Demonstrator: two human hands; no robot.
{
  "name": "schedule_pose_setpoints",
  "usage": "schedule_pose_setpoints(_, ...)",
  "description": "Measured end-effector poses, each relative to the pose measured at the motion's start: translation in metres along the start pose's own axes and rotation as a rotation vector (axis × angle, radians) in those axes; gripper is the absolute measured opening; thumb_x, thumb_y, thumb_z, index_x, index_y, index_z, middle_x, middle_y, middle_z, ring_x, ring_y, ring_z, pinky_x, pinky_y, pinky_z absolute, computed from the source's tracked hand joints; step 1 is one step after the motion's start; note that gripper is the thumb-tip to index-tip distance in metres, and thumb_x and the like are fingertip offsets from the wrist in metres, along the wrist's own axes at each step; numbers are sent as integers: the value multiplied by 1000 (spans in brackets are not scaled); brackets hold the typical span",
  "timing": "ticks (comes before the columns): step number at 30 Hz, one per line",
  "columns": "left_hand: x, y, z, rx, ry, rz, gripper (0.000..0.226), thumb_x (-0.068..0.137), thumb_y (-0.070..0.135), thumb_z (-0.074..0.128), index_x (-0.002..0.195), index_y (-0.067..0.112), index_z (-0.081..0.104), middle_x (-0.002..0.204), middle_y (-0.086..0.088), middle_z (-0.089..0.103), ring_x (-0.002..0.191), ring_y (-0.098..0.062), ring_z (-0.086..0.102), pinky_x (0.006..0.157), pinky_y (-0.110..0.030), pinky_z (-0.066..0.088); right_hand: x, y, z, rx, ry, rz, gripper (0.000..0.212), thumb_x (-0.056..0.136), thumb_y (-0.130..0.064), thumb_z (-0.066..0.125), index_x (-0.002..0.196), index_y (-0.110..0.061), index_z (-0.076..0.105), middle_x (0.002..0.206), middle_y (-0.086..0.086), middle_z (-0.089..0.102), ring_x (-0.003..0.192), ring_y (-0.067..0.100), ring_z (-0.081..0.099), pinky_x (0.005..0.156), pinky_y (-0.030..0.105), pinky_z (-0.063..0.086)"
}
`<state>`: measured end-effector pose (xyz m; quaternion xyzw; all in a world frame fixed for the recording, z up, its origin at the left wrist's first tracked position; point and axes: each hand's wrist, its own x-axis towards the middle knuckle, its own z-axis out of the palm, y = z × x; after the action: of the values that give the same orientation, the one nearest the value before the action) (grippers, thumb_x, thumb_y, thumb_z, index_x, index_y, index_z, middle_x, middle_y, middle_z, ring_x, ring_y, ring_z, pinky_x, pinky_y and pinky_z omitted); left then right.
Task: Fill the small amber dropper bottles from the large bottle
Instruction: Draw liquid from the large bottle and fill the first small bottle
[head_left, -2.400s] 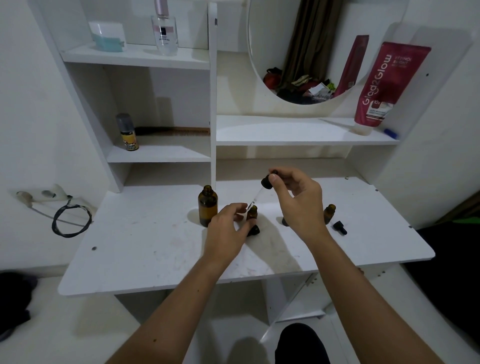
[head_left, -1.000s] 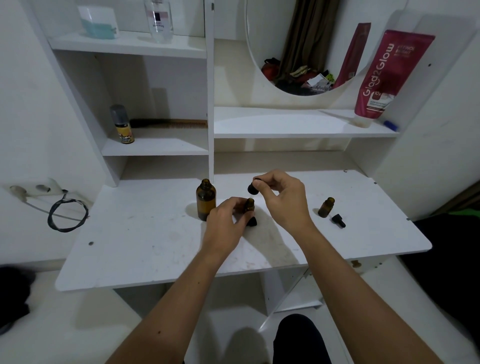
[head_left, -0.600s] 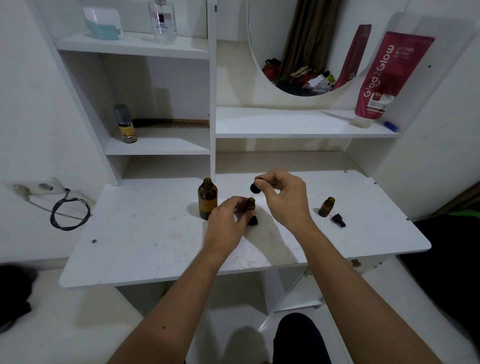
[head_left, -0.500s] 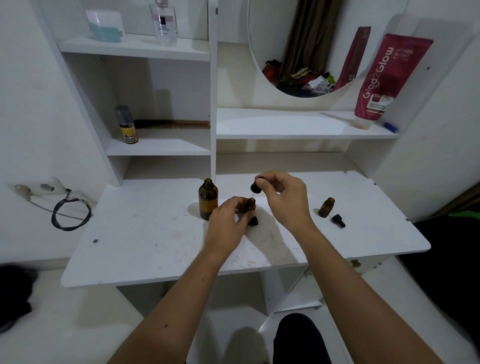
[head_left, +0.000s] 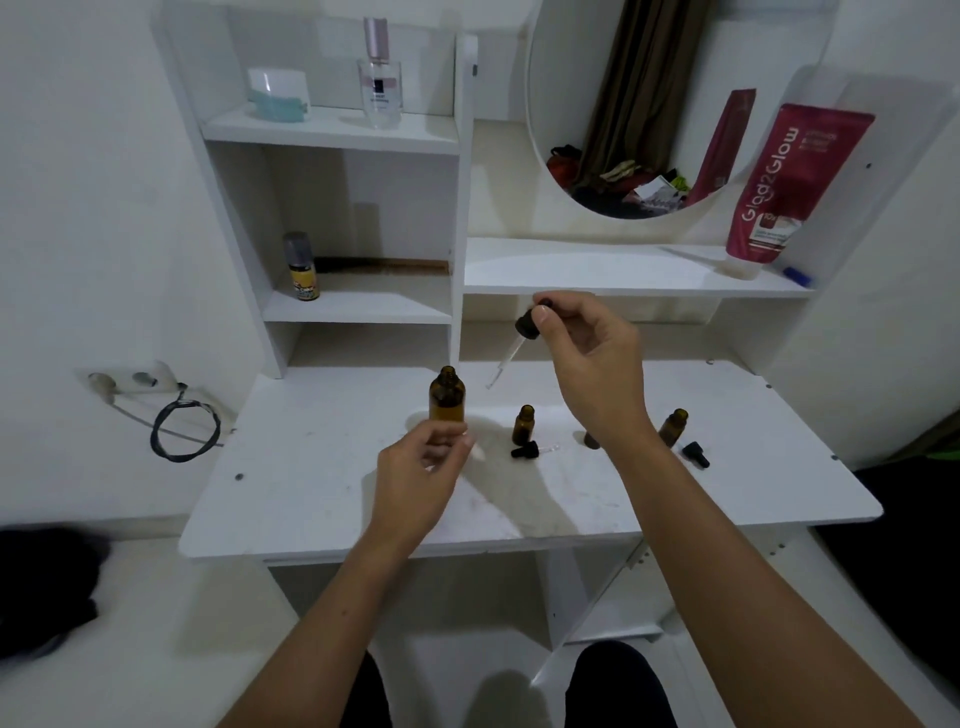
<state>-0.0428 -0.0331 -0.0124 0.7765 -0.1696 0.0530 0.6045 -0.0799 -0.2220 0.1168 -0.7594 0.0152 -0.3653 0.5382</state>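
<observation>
The large amber bottle (head_left: 447, 397) stands uncapped on the white desk (head_left: 322, 483). My left hand (head_left: 423, 467) is in front of its base with the fingers curled and blurred, so a grip cannot be made out. My right hand (head_left: 587, 358) pinches the black bulb of a dropper (head_left: 525, 326). Its glass pipette slants down-left, with the tip in the air just right of the large bottle's neck. A small amber bottle (head_left: 523, 423) stands open and free, and its dropper cap (head_left: 527, 450) lies in front of it. Another small bottle (head_left: 674, 427) stands to the right with a cap (head_left: 696, 453) beside it. A third small bottle (head_left: 591, 440) is mostly hidden behind my right wrist.
Behind the desk are shelves holding a small spray can (head_left: 301, 267), a perfume bottle (head_left: 379, 85), a jar (head_left: 278, 93) and a red tube (head_left: 789, 182). A round mirror (head_left: 623, 104) hangs above. A wall socket with a coiled cable (head_left: 182, 431) is on the left.
My left hand let go of the small bottle and moved left to the base of the large bottle. My right hand lifted the dropper out of the small bottle and carried it up and leftward.
</observation>
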Motion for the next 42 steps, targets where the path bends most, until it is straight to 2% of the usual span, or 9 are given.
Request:
schedule_pose_setpoints(5, 22, -8, -22, 44, 119, -16, 37, 80, 32, 87, 107, 21, 64, 100, 10, 68, 91, -10, 67, 79, -23, 58, 13, -6, 27, 62, -30, -32, 14, 101, -15, 70, 114, -16, 76, 104, -12, 78, 104, 7, 75, 94, 19, 56)
schedule_pose_setpoints(9, 36, -11, -15, 41, -9, -52, 61, 78, 34, 89, 130, 20, 59, 127, 10, 62, 111, -9, 61, 96, -21, 51, 19, -2, 41, 45, -56, -34, 13, 101, -15, 70, 112, -16, 76, 104, -8, 79, 102, 9, 75, 95, 22, 57)
schedule_pose_setpoints(15, 45, -13, -12, 45, -84, -87, 50, 80, 37, 87, 122, 27, 63, 108, 22, 67, 103, 3, 63, 83, -4, 47, 17, 13, 55, -80, -150, -54, 15, 99, -17, 72, 114, -15, 77, 105, -6, 79, 100, 6, 76, 94, 20, 58)
schedule_pose_setpoints(20, 44, -14, -12, 42, -70, -80, 49, 80, 35, 86, 123, 23, 64, 111, 15, 69, 103, -1, 64, 90, -13, 49, 13, 27, 67, -137, -220, 45, 11, 96, -17, 77, 107, -16, 80, 99, -7, 80, 93, 7, 77, 91, 20, 59)
schedule_pose_setpoints(25, 44, -14, -12, 64, -66, -56, 48, 82, 35, 85, 123, 22, 64, 111, 13, 69, 101, -4, 64, 87, -10, 47, 12, 33, 67, -194, -236, 72, 3, 94, -13, 78, 95, -15, 80, 92, -3, 81, 86, 10, 75, 83, 13, 55)
schedule_pose_setpoints(29, 44, -14, -12, 65, -67, -50, 50, 82, 34, 85, 126, 20, 64, 114, 10, 70, 102, -8, 65, 89, -15, 50, 8, 32, 69, -230, -245, 51, 12, 94, -10, 78, 88, -20, 76, 88, -2, 80, 80, 8, 73, 79, 8, 53)
schedule_pose_setpoints(36, 43, -12, -12, 89, -75, -72, 50, 82, 37, 85, 124, 24, 62, 109, 17, 65, 98, 1, 61, 87, -10, 46, 8, 29, 67, -218, -276, 61, 9, 98, -16, 75, 105, -14, 80, 97, -4, 80, 90, 8, 75, 83, 10, 53)
schedule_pose_setpoints(40, 38, -10, -15, 44, -16, -93, 66, 78, 37, 88, 134, 20, 57, 123, 10, 65, 108, -9, 62, 93, -21, 52, 14, 13, 61, -115, -218, 75, 14, 99, -17, 74, 111, -19, 79, 102, -10, 79, 96, 0, 74, 88, 10, 54)
schedule_pose_setpoints(42, 31, -8, -18, 7, 33, -87, 67, 77, 36, 90, 133, 21, 56, 121, 7, 64, 107, -12, 63, 91, -23, 55, 19, 0, 53, -63, -161, 34, 15, 100, -15, 72, 114, -17, 77, 104, -9, 78, 98, 0, 74, 91, 13, 55)
